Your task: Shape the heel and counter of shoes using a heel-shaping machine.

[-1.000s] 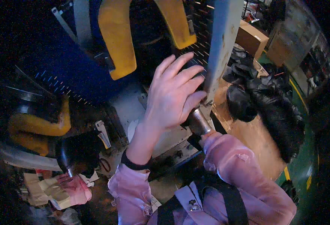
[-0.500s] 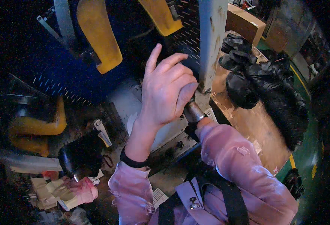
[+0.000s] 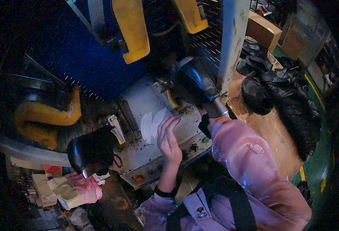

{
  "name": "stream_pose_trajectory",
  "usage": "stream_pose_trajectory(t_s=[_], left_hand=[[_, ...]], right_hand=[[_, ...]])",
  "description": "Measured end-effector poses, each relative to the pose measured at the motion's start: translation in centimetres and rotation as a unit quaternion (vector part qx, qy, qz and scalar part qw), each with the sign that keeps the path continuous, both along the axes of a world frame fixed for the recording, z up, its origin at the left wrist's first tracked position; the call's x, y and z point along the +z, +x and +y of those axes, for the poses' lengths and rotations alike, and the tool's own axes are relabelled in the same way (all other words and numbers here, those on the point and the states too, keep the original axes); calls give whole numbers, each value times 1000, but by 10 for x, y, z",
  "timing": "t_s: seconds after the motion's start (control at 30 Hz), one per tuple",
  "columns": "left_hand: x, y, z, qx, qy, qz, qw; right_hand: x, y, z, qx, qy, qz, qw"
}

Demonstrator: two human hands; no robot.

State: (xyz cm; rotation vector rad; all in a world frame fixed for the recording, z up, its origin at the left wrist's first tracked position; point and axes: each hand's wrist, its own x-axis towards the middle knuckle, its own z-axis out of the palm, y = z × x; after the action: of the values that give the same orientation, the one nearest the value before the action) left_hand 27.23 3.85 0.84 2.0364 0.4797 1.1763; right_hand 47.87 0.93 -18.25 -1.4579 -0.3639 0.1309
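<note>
My right hand (image 3: 218, 121), partly hidden by its pink sleeve, is closed at the silver metal end of a glossy black, rounded, shoe-like piece (image 3: 196, 79). That piece is tilted up and away over the machine's far right side, blurred at its far end. My left hand (image 3: 169, 140) holds nothing; its fingers are stretched out close together, over the light grey machine top (image 3: 186, 125). Beside its fingertips lie white curved pieces (image 3: 153, 126). Farther off on the machine top is a tool with a yellow part (image 3: 172, 101).
At left stands another black rounded piece (image 3: 90, 152) with a metal end, near a yellow-edged tool (image 3: 117, 131). Yellow curved arms (image 3: 132, 34) hang above. A control panel with a red button (image 3: 138, 180) edges the machine. Right of a grey post (image 3: 233, 42), black shoe-like pieces (image 3: 256, 94) cover a board.
My left hand has dropped toward me, from in front of the right hand to over the machine top. The black piece at my right hand now shows. The view has shifted slightly.
</note>
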Motion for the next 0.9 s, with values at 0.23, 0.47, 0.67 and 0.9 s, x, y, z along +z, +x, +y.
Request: stream_pose_trajectory(t_s=[0.23, 0.47, 0.67, 0.9], left_hand=[[-25, -5, -8, -29, -106, 7, 994], [-46, -18, -7, -5, -167, 42, 985], [-40, -36, -2, 28, -219, 15, 975], [-30, -62, -2, 72, -227, 20, 971]], right_hand=[[-3, 20, 28, -9, 11, -36, 999], [-40, 85, 139, -98, 13, -235, 967], [-35, 83, 153, -91, 78, -119, 986], [-11, 75, 149, -19, 191, -7, 981]])
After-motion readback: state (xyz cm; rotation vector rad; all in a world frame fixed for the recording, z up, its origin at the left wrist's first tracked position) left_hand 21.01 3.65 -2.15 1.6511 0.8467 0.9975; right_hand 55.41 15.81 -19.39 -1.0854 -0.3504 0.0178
